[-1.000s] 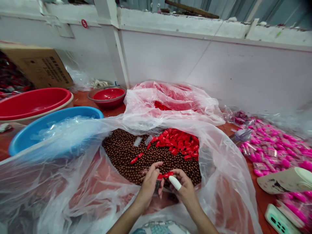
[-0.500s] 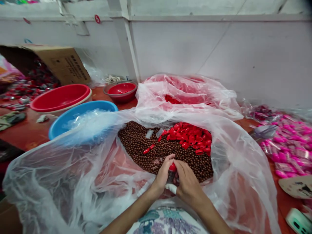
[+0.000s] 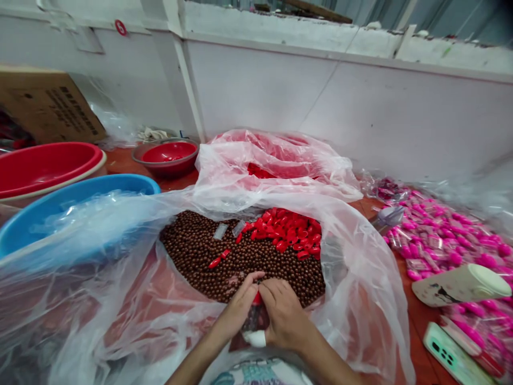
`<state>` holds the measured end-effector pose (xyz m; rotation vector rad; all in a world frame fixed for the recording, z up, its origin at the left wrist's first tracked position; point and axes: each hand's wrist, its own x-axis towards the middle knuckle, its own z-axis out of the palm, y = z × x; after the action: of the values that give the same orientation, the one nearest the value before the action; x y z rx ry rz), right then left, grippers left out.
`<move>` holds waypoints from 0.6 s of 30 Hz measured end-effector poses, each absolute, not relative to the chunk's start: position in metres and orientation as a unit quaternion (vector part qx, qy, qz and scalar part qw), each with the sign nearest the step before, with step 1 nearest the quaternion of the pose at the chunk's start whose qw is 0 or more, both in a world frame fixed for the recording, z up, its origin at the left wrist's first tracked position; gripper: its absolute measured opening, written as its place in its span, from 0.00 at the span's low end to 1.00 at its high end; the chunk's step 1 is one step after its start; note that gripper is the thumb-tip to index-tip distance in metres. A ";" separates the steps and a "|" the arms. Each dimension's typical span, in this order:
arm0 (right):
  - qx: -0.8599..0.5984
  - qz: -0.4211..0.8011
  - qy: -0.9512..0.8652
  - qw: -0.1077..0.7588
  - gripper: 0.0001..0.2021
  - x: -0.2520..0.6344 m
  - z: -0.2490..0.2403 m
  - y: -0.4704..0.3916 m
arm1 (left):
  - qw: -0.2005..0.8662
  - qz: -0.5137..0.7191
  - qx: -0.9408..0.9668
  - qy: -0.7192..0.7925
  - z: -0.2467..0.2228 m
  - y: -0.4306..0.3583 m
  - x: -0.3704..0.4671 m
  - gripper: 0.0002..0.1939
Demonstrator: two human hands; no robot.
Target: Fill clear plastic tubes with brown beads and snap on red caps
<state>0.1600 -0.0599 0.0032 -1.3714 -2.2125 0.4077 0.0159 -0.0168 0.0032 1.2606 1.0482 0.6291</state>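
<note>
Between my two hands is a small clear plastic container (image 3: 253, 320) with a red cap (image 3: 257, 298) on top and dark contents. My left hand (image 3: 237, 309) closes on its left side, fingers up at the cap. My right hand (image 3: 284, 313) grips the other side, fingertips bent over the cap; a white covering (image 3: 256, 338) shows on its thumb. Just beyond lie many brown balls (image 3: 264, 262) in an opened plastic bag (image 3: 360, 267). A heap of loose red caps (image 3: 284, 230) rests on the balls, with a clear empty container (image 3: 220, 231) nearby.
To the left stand a blue basin (image 3: 132, 184) of clear plastic pieces, a red basin (image 3: 48, 160) and a smaller red bowl (image 3: 170, 152). Behind is a bag (image 3: 280, 155) of red pieces. On the right are pink packets (image 3: 441, 230), a pale tumbler (image 3: 457, 286) and a phone (image 3: 452, 355).
The view has turned to the right, so everything sits further left and more of the right side shows. Both hands still hold the container, pressed at its red cap.
</note>
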 end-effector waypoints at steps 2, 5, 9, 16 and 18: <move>-0.515 0.183 -0.801 0.243 0.32 0.159 0.005 -0.063 | 0.525 0.272 0.654 0.472 0.005 -0.002 -0.001 0.18; -0.513 0.235 -0.803 0.190 0.40 0.161 0.007 -0.063 | 0.304 0.262 0.727 0.556 0.002 0.024 -0.034 0.16; -0.496 0.252 -0.815 0.160 0.32 0.168 0.001 -0.053 | 0.123 0.213 0.740 0.626 -0.004 0.059 -0.068 0.14; -0.539 0.201 -0.805 0.145 0.26 0.172 -0.006 -0.019 | 0.133 0.166 0.781 0.587 0.001 0.126 -0.055 0.16; -0.547 0.190 -0.803 0.141 0.29 0.174 -0.005 -0.013 | 0.137 0.150 0.779 0.593 -0.003 0.137 -0.048 0.19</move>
<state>0.1741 -0.0133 -0.0045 -1.5799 -2.3178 0.5488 -0.0478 0.1373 -0.0029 2.2556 1.7167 0.4349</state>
